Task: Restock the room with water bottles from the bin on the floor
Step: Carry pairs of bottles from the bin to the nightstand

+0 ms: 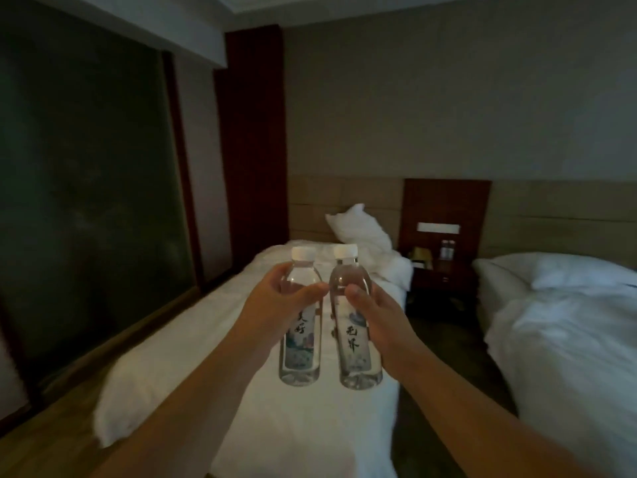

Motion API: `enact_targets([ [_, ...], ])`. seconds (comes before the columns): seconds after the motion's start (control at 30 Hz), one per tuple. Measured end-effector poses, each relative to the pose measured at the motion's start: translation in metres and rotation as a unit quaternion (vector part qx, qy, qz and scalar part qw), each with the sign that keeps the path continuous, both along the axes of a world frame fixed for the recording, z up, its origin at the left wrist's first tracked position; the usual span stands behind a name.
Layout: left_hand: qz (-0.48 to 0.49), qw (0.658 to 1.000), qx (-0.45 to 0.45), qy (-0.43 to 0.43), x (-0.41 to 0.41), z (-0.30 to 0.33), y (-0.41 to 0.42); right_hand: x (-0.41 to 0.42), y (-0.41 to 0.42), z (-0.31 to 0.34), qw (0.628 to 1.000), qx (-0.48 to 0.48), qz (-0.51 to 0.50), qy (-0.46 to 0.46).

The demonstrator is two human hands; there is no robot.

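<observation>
I hold two clear water bottles upright in front of me, side by side over a bed. My left hand (275,298) grips the left bottle (300,343) around its upper body. My right hand (375,312) grips the right bottle (356,353) the same way. Both bottles have white caps and printed labels with dark characters. The bin on the floor is not in view.
A white-sheeted bed (275,426) lies straight ahead with a pillow (358,224) at its head. A second bed (568,322) stands to the right. Between them is a dark wooden nightstand (444,270) bearing two small bottles (446,250). A dark glass wall (86,201) runs along the left.
</observation>
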State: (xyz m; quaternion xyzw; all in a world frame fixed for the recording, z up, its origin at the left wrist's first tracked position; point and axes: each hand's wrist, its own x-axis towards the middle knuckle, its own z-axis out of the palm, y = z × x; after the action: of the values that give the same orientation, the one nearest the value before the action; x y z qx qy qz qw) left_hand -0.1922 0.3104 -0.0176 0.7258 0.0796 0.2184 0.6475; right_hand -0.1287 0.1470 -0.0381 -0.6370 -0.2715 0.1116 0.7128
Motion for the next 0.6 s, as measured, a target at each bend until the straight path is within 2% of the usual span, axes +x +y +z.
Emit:
enact_targets([
  [0.17,-0.051,0.999,-0.007,0.01,0.112,-0.009,-0.068,0.103,-0.085,-0.01,0.995,-0.022,-0.091,0.041],
  [0.33,-0.11,0.994,0.009,0.01,0.239,-0.015,-0.111,0.216,-0.128,-0.018,0.98,-0.081,-0.183,0.013],
  [0.6,-0.183,0.982,0.035,0.019,0.464,-0.015,-0.153,0.4,-0.183,-0.006,0.961,-0.145,-0.236,-0.002],
])
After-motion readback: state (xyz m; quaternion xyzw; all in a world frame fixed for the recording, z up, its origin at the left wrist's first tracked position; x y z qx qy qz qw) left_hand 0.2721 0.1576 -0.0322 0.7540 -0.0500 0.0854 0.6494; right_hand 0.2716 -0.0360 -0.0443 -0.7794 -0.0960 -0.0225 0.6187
